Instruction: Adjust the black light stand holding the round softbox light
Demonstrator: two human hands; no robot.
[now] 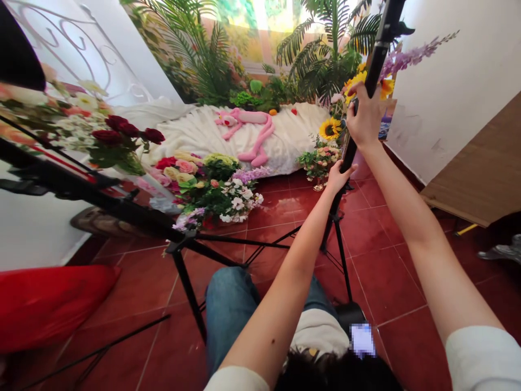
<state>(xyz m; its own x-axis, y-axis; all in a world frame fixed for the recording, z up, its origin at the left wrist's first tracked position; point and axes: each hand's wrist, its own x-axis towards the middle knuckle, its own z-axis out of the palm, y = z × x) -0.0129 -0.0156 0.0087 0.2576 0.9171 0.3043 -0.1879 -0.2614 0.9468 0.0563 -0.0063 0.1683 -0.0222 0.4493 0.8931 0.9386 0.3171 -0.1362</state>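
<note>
A black stand pole (379,54) rises at a tilt on the right, its thin legs spread on the red tiles. My right hand (364,117) is closed round its upper part, beside yellow flowers. Lower down the same pole, my left hand (340,176) grips it, fingers wrapped round the shaft and partly hidden. A sunflower (329,129) shows just left of the pole, and a small pot of pink and green flowers (319,158) stands close to my left hand.
Another black stand (134,209) slants across the left. Beyond it are bunches of flowers (220,187) and a pink plush toy (254,117) on white cloth (191,127). A red bag-like object (52,298) lies at left; a brown board (480,163) leans at right.
</note>
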